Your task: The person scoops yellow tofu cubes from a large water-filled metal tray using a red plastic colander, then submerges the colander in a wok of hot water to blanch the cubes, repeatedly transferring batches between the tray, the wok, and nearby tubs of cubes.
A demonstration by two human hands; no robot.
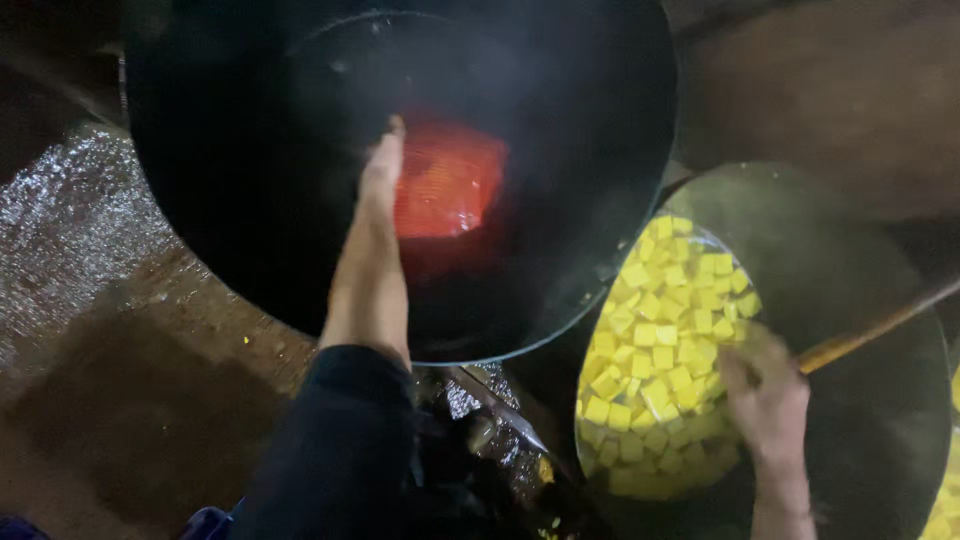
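A large black wok (250, 180) is sitting over a wet, dim floor (110, 330), steam rising. Beside it, a second pan (860, 300) is holding yellow cubes (660, 350). The left hand (383, 165) is reaching into the wok, fingers extended flat beside a red packet (450, 180). The right hand (768, 400) is curling closed around a wooden handle (880, 325).

Dim, hazy view, soft focus throughout.
Red glow inside black wok (400, 180); right hand (768, 400) motion-blurred; corners fall into shadow.
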